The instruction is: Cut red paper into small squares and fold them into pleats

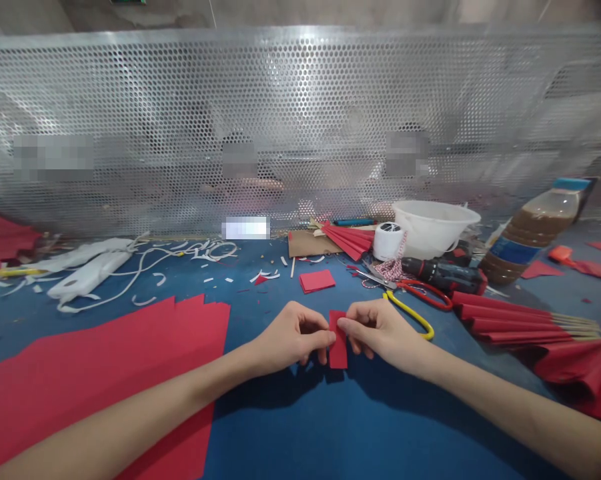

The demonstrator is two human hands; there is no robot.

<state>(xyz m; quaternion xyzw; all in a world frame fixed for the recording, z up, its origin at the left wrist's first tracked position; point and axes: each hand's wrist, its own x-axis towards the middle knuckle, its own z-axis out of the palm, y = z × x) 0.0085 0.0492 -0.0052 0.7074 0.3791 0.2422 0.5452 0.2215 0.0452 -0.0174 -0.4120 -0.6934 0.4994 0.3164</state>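
Observation:
Between my two hands, just above the blue tabletop, is a small upright strip of red paper (pixel 338 353). My left hand (pixel 300 337) pinches its left edge between thumb and fingers. On the other side, my right hand (pixel 375 332) pinches the strip near its upper right edge. Whether the strip is folded or has several layers I cannot tell. A small red paper rectangle (pixel 317 281) lies on the table behind my hands. Large red paper sheets (pixel 170 340) overlap beneath and beside my left forearm.
Right of my hands lie yellow-and-red-handled scissors (pixel 410 312), a power drill (pixel 445 275) and pleated red paper (pixel 510 317). Behind them stand a white tub (pixel 433 223) and a tilted bottle (pixel 535 230). A white power strip (pixel 91 272) lies left; a perforated metal screen (pixel 300 100) spans the back.

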